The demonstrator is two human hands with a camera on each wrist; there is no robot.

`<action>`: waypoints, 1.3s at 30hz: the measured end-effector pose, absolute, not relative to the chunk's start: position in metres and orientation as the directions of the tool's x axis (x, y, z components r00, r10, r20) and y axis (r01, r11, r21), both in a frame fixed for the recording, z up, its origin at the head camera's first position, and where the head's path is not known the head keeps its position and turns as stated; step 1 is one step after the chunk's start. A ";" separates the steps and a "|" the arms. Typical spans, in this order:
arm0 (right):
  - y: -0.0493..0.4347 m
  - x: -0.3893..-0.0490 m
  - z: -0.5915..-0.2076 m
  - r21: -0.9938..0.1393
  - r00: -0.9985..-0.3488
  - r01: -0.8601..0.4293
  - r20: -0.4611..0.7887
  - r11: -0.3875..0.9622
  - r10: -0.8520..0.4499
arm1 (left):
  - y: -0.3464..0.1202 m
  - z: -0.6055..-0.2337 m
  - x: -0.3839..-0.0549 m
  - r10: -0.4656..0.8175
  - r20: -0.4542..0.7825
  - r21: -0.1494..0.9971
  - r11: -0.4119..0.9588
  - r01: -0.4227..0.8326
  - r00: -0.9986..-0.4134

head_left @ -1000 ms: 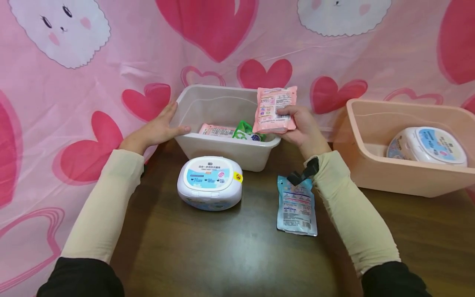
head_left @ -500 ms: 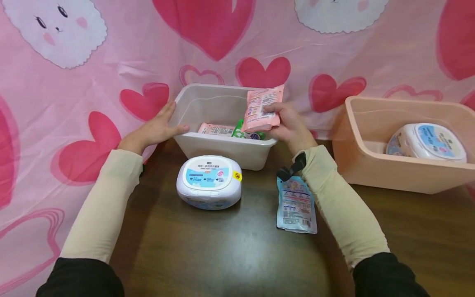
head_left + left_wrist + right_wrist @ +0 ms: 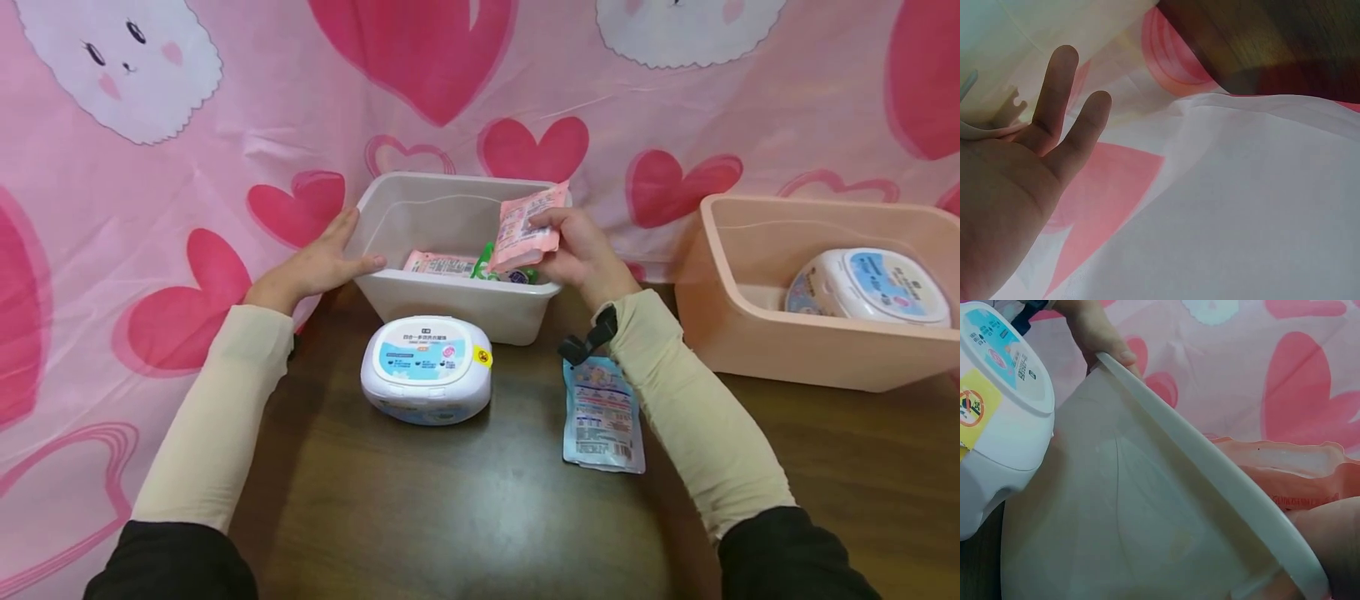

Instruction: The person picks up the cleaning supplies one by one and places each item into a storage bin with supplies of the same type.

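Note:
My left hand [image 3: 315, 262] rests at the left end of a grey-white plastic bin [image 3: 457, 302], thumb over the front rim. In the left wrist view its visible fingers [image 3: 1088, 125] are straight. My right hand [image 3: 585, 254] holds a pink pouch [image 3: 522, 227] tilted over the bin's right end, thumb on the printed face. Below it in the bin lie another pink pouch [image 3: 441, 264] and a green pouch [image 3: 483, 263], partly hidden. In the right wrist view the bin's front wall [image 3: 1129, 506] hides most of the held pouch [image 3: 1291, 469].
A white tub with a blue label [image 3: 426, 371] stands before the bin on the brown table [image 3: 465, 500]. A blue pouch [image 3: 603, 421] lies to its right, near my right forearm. Far right, a peach bin [image 3: 832, 354] contains a similar tub [image 3: 873, 287]. Pink printed cloth [image 3: 465, 50] hangs behind.
My right hand has moved left with the pink pouch, farther over the grey-white bin. The pouch now tips more steeply. My left hand stays at the bin's left end.

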State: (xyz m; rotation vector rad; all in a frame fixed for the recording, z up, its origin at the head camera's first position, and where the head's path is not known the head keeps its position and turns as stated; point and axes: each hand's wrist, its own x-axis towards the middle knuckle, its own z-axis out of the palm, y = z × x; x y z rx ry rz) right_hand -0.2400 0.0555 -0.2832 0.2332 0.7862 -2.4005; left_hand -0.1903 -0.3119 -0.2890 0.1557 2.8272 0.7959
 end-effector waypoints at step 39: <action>0.028 -0.193 -0.269 -0.992 -0.983 -0.003 -0.022 -0.130 0.185 | -0.304 -0.290 -0.196 0.191 -0.140 0.516 0.851 0.093 -0.972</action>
